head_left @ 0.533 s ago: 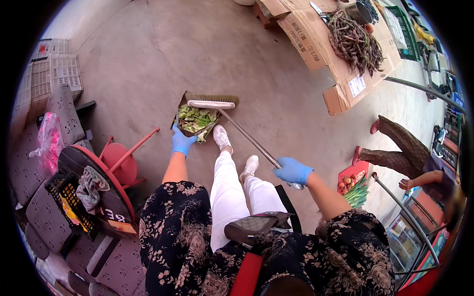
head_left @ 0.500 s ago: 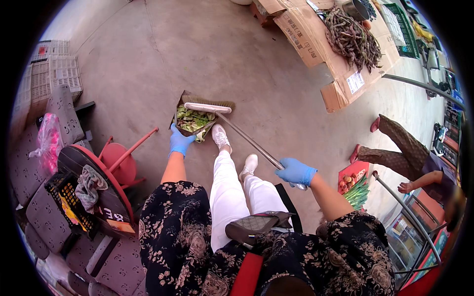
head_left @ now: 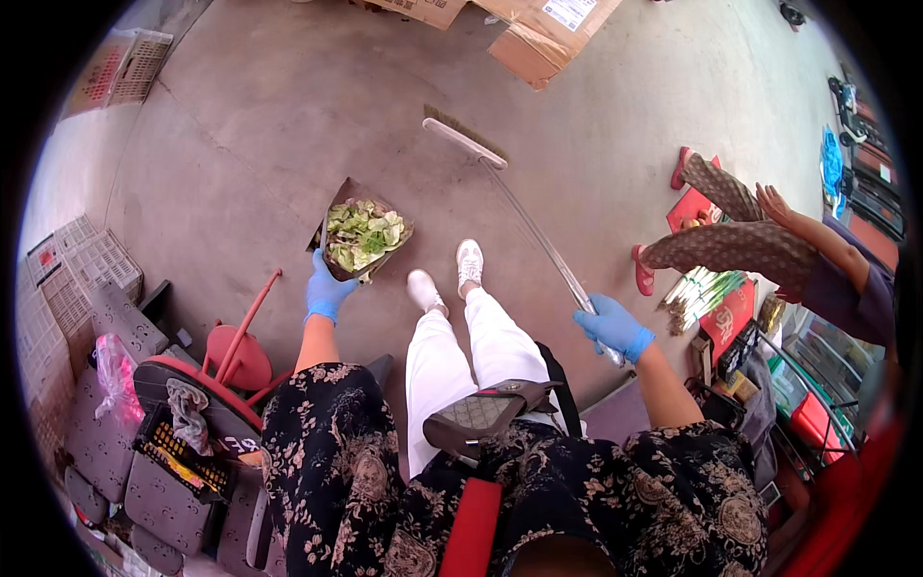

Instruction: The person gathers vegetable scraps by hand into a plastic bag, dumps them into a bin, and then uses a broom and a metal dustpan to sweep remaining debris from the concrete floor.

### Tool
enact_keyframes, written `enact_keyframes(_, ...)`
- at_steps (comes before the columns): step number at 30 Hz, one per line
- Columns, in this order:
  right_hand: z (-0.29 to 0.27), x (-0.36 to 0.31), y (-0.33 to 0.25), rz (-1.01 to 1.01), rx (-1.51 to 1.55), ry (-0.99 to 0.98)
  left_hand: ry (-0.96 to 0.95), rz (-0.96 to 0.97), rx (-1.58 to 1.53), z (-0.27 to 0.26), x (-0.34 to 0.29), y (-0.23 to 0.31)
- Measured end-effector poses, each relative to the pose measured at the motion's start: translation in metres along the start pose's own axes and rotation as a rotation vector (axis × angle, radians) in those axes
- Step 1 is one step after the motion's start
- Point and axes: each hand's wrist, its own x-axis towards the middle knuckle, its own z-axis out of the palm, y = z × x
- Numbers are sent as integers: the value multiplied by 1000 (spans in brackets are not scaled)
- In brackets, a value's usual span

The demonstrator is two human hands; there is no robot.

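Note:
My left hand (head_left: 328, 291), in a blue glove, is closed on the near left edge of a dark dustpan (head_left: 336, 204). Green leaf scraps (head_left: 363, 233) are heaped in it, some reaching over its front. My right hand (head_left: 615, 328), also gloved in blue, grips the upper end of a broom's metal handle. The broom (head_left: 534, 226) slants forward and left; its pale, bristled head (head_left: 464, 137) is apart from the dustpan, farther away and to its right. My white shoes (head_left: 469, 262) stand between the two.
Cardboard (head_left: 548, 43) juts in at the far edge. At left are a round table (head_left: 159, 394), a red stool (head_left: 237, 354), patterned seats (head_left: 168, 490) and plastic crates (head_left: 72, 274). A person (head_left: 726, 240) walks at right beside green onions (head_left: 694, 293) and a glass-sided case (head_left: 832, 341).
The broom head has left the dustpan and swung forward and right. My feet have stepped, and the view has shifted. The person at right has moved an arm and legs.

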Motion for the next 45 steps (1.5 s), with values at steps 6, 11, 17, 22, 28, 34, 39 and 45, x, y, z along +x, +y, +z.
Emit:
enact_keyframes(6,-5,15,50,14,242,162,-166,54,131,8,-5,30)
enact_keyframes(11,-4,4,63,44,309,106,-22,72,-47,12,-15,-3)
enact_keyframes(17,20,-3,47,101,659,-219,353,-16,-490,-14,-44,-11)
enact_keyframes(22,54,34,31,157,710,-469,519,-76,-545,-54,-70,-3)
enact_keyframes(28,89,103,15,92,299,-477,568,-82,-379,-73,-79,36)
enact_keyframes(34,-25,102,21,90,339,-430,578,38,-202,-71,-79,65)
enact_keyframes(39,-213,66,25,-12,220,-159,494,53,-174,-43,-68,153)
enact_keyframes(45,-426,81,12,-31,35,13,337,84,-156,59,-22,309)
